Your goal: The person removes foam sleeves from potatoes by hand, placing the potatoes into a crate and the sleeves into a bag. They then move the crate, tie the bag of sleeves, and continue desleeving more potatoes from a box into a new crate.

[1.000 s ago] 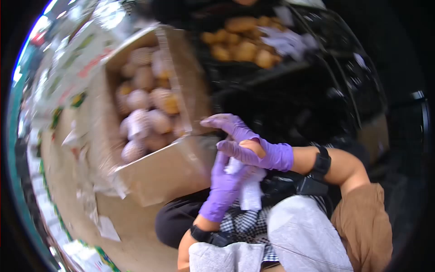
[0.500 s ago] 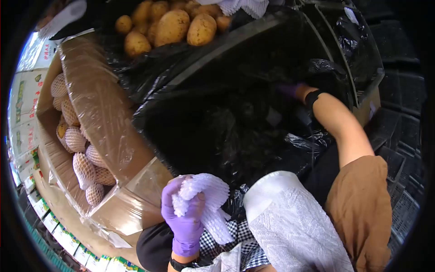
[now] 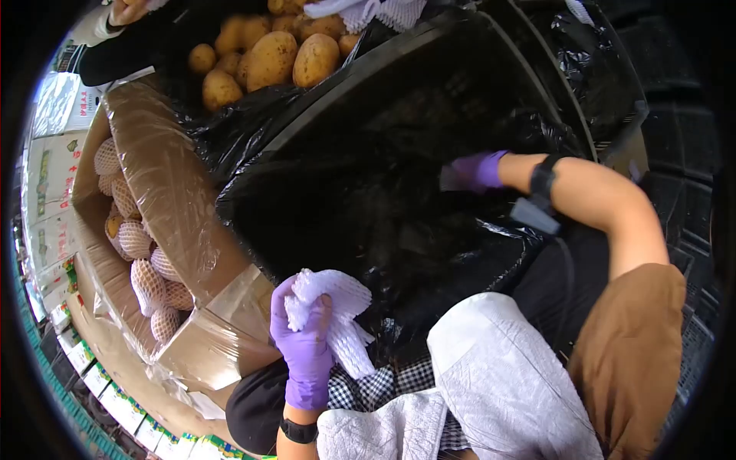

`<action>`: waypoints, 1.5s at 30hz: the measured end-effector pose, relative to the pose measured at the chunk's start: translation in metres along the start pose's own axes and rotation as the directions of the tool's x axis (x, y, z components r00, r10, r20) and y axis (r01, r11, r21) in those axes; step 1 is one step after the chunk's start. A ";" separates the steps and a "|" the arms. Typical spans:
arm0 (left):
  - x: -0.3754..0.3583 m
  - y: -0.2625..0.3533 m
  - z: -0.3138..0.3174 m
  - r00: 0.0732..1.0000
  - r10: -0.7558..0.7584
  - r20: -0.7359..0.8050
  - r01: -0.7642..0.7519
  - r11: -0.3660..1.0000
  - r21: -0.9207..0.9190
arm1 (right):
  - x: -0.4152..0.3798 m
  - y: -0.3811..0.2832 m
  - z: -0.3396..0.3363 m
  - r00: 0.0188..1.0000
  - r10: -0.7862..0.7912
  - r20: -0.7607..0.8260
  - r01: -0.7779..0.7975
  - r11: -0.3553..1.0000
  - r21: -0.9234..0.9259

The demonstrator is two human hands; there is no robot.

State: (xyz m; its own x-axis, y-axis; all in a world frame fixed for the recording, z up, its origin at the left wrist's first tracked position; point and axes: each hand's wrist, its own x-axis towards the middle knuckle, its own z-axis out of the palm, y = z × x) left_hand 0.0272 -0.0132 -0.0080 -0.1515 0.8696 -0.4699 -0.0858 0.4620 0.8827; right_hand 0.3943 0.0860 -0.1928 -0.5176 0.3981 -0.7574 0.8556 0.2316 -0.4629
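My left hand point(image 3: 305, 349), in a purple glove, is closed round a bunch of white foam net sleeves point(image 3: 331, 295) in front of my lap. My right hand point(image 3: 477, 172), also gloved in purple, is over the crate point(image 3: 360, 70) lined with black plastic film point(image 3: 330, 207). Its fingers are blurred and dark, and I cannot make out whether anything is in them. A small grey rectangular piece point(image 3: 535, 216) is just below my right wrist. Beyond the crate's far left edge lies a pile of loose potatoes point(image 3: 272, 61).
To the left stands an open cardboard box point(image 3: 172, 184) holding several potatoes in foam nets point(image 3: 147, 287). More foam sleeves point(image 3: 376, 11) lie beside the loose potatoes. Another person's hand point(image 3: 126, 11) shows at the top left. Stacked cartons point(image 3: 54, 172) line the far left.
My right hand has come up and left from deeper in the crate, its elbow now more bent. My left hand keeps its foam sleeves. Another person's hand has come into sight at the top left.
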 end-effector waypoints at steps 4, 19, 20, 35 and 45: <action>-0.001 0.003 0.008 0.999 0.008 0.033 -0.007 1.000 -0.023 | -0.113 -0.065 -0.109 0.998 0.057 -0.042 -0.042 0.955 0.293; 0.170 0.193 0.084 0.926 0.110 0.361 0.080 0.878 -0.473 | -0.079 -0.127 -0.193 0.748 -0.337 -0.572 0.475 -0.330 0.816; 0.196 0.176 0.087 0.922 0.155 0.356 0.025 0.892 -0.452 | -0.065 -0.128 -0.198 0.772 -0.090 -0.629 0.577 -0.317 0.753; 0.230 0.117 0.069 0.750 0.647 0.140 -0.624 0.620 0.476 | -0.072 -0.099 -0.098 0.652 0.075 -0.754 -0.305 0.937 -0.170; 0.116 0.054 -0.001 0.771 0.181 0.611 -0.488 -0.449 0.749 | -0.119 -0.032 -0.036 0.940 0.283 0.189 -0.244 0.948 -0.203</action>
State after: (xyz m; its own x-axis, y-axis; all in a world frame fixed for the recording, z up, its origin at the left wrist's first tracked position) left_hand 0.0040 0.1121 -0.0152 0.4693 0.8602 -0.1994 0.8495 -0.5015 -0.1640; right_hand 0.4293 0.0629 -0.0715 -0.2467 0.2720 -0.9301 0.9394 0.3028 -0.1606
